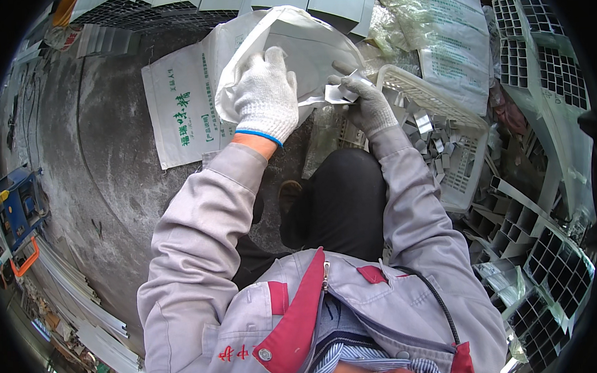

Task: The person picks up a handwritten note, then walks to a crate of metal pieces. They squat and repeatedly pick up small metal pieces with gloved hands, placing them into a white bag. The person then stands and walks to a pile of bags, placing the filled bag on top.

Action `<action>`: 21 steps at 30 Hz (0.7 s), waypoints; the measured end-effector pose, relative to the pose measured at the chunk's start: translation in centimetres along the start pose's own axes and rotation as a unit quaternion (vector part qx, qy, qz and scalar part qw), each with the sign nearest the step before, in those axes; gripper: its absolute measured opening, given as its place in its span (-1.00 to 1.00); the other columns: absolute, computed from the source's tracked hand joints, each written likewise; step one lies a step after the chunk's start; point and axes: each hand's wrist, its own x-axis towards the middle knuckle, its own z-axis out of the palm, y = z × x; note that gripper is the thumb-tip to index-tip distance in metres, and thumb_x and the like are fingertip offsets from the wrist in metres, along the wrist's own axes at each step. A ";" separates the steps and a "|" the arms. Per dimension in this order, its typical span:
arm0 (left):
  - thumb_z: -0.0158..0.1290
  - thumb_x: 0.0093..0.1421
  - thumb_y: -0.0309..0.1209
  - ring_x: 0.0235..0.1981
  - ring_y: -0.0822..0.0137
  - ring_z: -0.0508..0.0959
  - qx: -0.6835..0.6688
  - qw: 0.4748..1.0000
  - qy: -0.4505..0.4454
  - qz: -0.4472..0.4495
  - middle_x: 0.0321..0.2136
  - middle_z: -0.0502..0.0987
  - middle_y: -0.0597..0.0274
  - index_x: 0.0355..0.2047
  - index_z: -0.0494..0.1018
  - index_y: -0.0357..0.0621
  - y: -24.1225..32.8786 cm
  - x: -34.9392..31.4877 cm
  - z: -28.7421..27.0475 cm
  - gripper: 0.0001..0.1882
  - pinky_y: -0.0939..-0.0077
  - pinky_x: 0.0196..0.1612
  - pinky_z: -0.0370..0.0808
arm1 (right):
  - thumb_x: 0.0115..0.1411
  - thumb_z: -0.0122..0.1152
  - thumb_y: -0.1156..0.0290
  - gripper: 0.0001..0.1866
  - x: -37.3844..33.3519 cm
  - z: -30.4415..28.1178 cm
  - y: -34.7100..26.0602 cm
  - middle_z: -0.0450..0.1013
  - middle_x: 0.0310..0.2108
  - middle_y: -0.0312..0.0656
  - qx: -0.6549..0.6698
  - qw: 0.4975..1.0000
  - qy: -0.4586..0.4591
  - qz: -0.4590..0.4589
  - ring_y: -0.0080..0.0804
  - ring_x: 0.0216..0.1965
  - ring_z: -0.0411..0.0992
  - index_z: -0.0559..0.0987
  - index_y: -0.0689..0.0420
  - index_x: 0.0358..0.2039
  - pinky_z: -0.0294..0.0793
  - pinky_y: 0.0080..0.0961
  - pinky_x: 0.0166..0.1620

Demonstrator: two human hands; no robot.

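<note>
A white woven sack [319, 42] lies in front of me with its mouth spread open. My left hand [267, 98], in a white knit glove with a blue cuff, is closed over the sack's left rim. At the right side of the mouth my right hand [368, 103], in a greyer, dirtier glove, grips small cut metal pieces [340, 93]. Their bright faces stick out between its thumb and fingers. Beside the right forearm, a white plastic basket [470, 179] holds many small metal offcuts [436, 140].
Stacked square metal tubes [543, 62] line the right side, with more bundles [558, 268] lower down. Printed white sacks [456, 53] and clear plastic wrap lie beyond the basket. Long metal profiles [334, 1] stand at the far edge. A blue machine [21, 208] sits at far left.
</note>
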 end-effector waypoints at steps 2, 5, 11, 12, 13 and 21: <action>0.23 0.40 -0.07 0.04 -0.15 0.65 0.062 0.996 -0.060 0.017 -0.10 0.64 0.00 0.21 0.51 -0.08 0.1 -0.1 -0.6 -0.49 -0.04 0.09 0.58 | 0.38 0.33 0.40 -0.36 0.2 -0.2 -0.4 0.64 0.04 -0.01 -0.010 0.999 0.044 -0.004 -0.18 0.00 0.67 0.42 0.27 0.42 0.74 -0.31 -0.11; 0.17 0.42 0.12 -0.06 -0.13 0.74 0.110 0.975 -0.193 -0.008 -0.06 0.70 -0.02 0.14 0.60 -0.07 0.4 -0.9 -1.1 -0.44 -0.04 -0.02 0.63 | 0.39 0.31 0.41 -0.41 0.2 0.5 -1.7 0.64 0.03 0.00 -0.051 0.987 0.139 -0.056 -0.19 -0.01 0.67 0.46 0.27 0.39 0.74 -0.32 -0.10; 0.23 0.34 0.08 -0.22 -0.10 0.78 0.083 0.949 -0.271 0.137 -0.34 0.75 -0.10 -0.21 0.73 -0.12 0.3 -2.7 -0.4 -0.52 -0.08 -0.11 0.65 | 0.29 0.49 0.24 -0.36 0.6 4.8 -2.9 0.65 0.01 -0.04 -0.166 0.981 0.077 -0.059 -0.25 -0.07 0.67 0.54 0.32 0.28 0.72 -0.26 -0.03; 0.22 0.35 0.04 -0.23 -0.08 0.79 0.093 0.948 -0.268 0.148 -0.36 0.75 -0.07 -0.26 0.75 -0.12 0.5 -2.8 0.1 -0.55 -0.03 -0.14 0.67 | 0.24 0.56 0.15 -0.32 -0.2 5.2 -2.3 0.64 0.02 -0.04 -0.217 0.972 0.044 -0.085 -0.24 -0.05 0.66 0.57 0.31 0.23 0.70 -0.31 0.02; 0.21 0.35 0.00 -0.24 -0.06 0.79 0.102 0.943 -0.275 0.156 -0.39 0.75 -0.05 -0.32 0.77 -0.11 0.7 -2.9 0.6 -0.58 0.01 -0.17 0.69 | 0.22 0.56 0.14 -0.22 -0.4 5.3 -2.2 0.62 0.11 0.05 -0.314 0.948 -0.022 -0.048 -0.17 -0.01 0.65 0.52 0.36 0.31 0.68 -0.31 0.09; 0.13 0.41 0.05 -0.26 -0.22 0.77 0.157 0.949 -0.259 0.089 -0.34 0.75 -0.17 0.26 0.53 0.03 0.7 -2.3 -0.4 -0.46 -0.14 -0.14 0.64 | 0.27 0.44 0.48 -0.53 -8.3 -6.7 -3.1 0.69 -0.02 -0.11 -0.320 0.881 0.201 -0.284 -0.38 -0.07 0.66 0.67 0.25 0.19 0.70 -0.44 0.07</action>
